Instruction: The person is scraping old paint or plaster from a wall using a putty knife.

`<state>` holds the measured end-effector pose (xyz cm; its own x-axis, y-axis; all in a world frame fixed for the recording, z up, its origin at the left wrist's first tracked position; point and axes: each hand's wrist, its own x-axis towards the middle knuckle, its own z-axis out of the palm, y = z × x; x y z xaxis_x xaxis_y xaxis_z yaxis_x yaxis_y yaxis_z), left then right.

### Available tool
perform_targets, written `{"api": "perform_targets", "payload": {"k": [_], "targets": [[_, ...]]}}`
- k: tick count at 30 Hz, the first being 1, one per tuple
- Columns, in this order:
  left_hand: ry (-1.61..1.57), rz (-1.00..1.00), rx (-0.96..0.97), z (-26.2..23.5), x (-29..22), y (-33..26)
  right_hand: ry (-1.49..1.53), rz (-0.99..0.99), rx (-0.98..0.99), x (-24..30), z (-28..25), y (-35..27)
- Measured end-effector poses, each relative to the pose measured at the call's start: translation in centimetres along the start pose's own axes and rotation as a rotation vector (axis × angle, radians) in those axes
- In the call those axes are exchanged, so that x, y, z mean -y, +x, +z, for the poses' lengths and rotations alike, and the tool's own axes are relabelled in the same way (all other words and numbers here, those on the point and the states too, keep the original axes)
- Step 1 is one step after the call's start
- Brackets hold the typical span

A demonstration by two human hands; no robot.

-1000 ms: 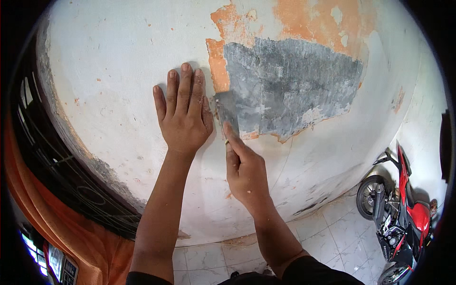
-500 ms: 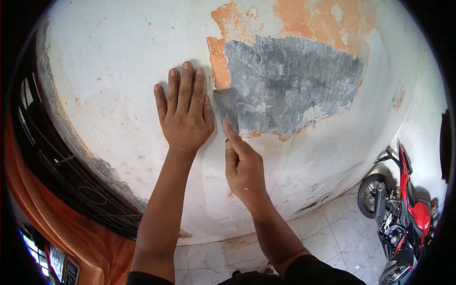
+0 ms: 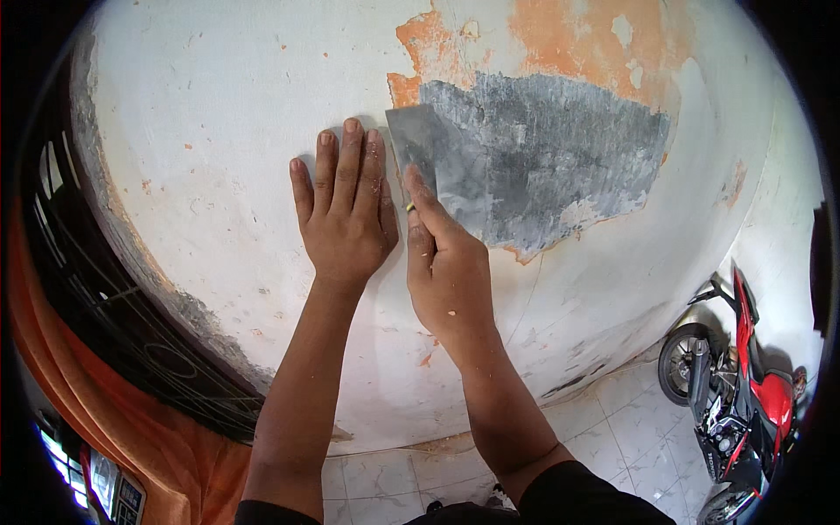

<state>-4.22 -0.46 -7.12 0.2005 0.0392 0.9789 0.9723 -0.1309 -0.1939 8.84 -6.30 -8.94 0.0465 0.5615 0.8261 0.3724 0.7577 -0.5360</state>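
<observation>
My left hand (image 3: pixel 346 210) lies flat on the white wall (image 3: pixel 219 192) with its fingers stretched upward, just left of the stripped area. A putty knife (image 3: pixel 415 136) with a broad grey metal blade is in my right hand (image 3: pixel 444 254). My index finger lies along the tool, whose handle is mostly hidden in my grip. The blade rests against the wall at the left edge of a bare grey patch (image 3: pixel 560 157). Orange undercoat (image 3: pixel 577 39) shows above that patch, and a small orange strip (image 3: pixel 403 89) remains visible above the blade.
A red and black motorcycle (image 3: pixel 744 385) stands at the lower right on pale tiles (image 3: pixel 643 429). Dark metal grillwork (image 3: pixel 131 306) and an orange curtain (image 3: pixel 114 420) are at the left. A crumbling plaster edge (image 3: pixel 197 315) borders the grillwork.
My right hand has pushed the putty knife upward along the patch's left edge, and its blade now covers much of the orange strip. My left hand stays flat on the wall.
</observation>
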Motion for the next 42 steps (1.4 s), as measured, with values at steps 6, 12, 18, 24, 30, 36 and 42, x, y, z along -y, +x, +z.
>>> {"api": "perform_targets", "payload": {"k": [6,12,18,24,30,36,42], "targets": [[-0.008,-0.008,0.001,0.0,0.2,-0.1,-0.034,0.123,0.082,-1.8,-0.5,-5.3],[-0.008,0.017,0.011,0.0,-0.2,0.3,0.028,0.329,0.157,-4.8,-0.6,-11.6],[0.01,0.019,0.007,0.0,0.1,0.0,-0.019,0.22,0.141,-0.6,-2.3,-5.0],[0.022,0.024,-0.003,0.0,0.0,0.1,-0.027,0.291,0.161,-4.2,-1.3,-12.7],[0.006,0.019,0.004,0.1,0.0,0.0,-0.02,0.257,0.134,-2.0,-1.6,-7.1],[-0.005,0.01,0.004,0.0,0.0,0.0,-0.013,0.274,0.176,-4.3,-1.6,-12.2],[-0.01,0.009,0.014,-0.2,-0.2,0.2,-0.035,0.169,0.103,-3.1,-1.3,-8.9]]}}
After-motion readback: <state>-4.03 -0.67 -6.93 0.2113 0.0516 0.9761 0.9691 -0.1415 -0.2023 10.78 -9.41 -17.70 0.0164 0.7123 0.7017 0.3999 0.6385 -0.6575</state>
